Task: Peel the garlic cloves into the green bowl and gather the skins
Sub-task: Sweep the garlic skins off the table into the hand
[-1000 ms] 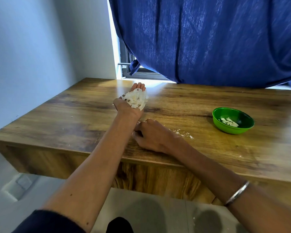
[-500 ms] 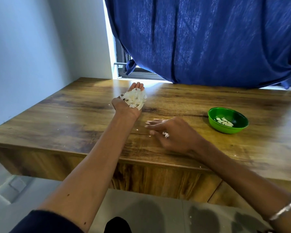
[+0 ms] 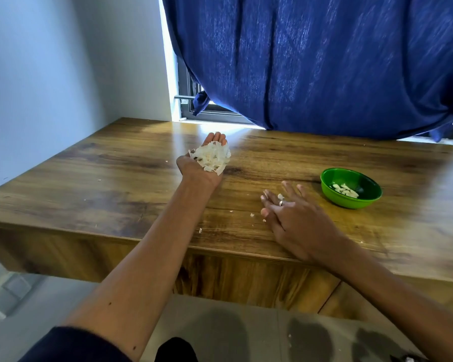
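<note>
While the left hand [image 3: 207,163] cups a heap of skins [image 3: 211,157], the right hand [image 3: 293,218] lies spread by stray flakes [image 3: 252,215], peeled cloves [image 3: 345,190] already in the green bowl [image 3: 351,202] beyond its fingertips.

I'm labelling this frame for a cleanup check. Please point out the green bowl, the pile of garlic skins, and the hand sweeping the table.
green bowl [image 3: 327,184]: head view, on its left inner wall.
garlic skins [image 3: 211,158]: head view, middle of the pile.
right hand [image 3: 297,220]: head view, back of the hand.

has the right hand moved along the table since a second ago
Yes. The right hand has slid right along the table, away from the left hand and closer to the green bowl.
</note>
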Demonstrator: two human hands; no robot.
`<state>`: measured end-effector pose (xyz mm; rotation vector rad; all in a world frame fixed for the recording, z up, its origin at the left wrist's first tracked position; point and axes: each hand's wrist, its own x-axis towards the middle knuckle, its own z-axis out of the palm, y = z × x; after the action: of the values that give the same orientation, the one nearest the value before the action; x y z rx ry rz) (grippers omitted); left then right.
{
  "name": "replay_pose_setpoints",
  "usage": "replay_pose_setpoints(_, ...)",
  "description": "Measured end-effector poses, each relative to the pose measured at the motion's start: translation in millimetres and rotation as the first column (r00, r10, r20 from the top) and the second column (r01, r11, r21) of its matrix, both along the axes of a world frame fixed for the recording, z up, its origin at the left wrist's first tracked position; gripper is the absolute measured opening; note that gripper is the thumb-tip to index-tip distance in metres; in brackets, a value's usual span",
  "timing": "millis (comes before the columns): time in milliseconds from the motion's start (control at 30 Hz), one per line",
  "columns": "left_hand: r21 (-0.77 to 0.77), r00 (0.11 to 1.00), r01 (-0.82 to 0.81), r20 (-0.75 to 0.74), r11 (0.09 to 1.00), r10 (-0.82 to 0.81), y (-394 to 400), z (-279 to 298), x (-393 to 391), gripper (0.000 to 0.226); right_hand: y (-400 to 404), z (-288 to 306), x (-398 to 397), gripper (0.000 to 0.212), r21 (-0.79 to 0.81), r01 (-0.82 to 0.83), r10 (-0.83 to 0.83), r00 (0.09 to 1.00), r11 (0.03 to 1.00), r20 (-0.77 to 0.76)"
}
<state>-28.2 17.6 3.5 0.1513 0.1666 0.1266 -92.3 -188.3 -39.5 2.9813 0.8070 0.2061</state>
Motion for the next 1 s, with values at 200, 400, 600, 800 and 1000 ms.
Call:
replay_pose_setpoints(200,0.007,1.0,0.02,0.019,1.0,-0.02,-4,9,2,0.063,59,3,-38,0.062,0.124,-0.214,0.214,0.977,0.969,0.011)
replay_pose_setpoints(400,-0.013,0.999,-0.007,0.034,1.0,0.008,7,12,-2,0.061,58,-17,-49,0.061,0.06,-0.241,0.24,0.971,0.969,0.016)
replay_pose_setpoints(600,-0.032,1.0,0.011,0.016,0.999,-0.01,3,3,1,0.064,-7,-7,-20,0.072,0.033,-0.061,0.061,0.998,0.998,-0.016)
replay_pose_setpoints(800,-0.029,0.999,0.034,0.005,0.999,-0.034,-15,1,0,0.062,-15,15,8,0.051,0.346,0.111,-0.054,0.984,0.932,-0.169)
replay_pose_setpoints(1000,-0.018,0.999,0.039,0.001,0.999,-0.039,-18,-2,3,0.062,24,2,8,0.05,0.112,-0.111,0.115,0.993,0.987,-0.033)
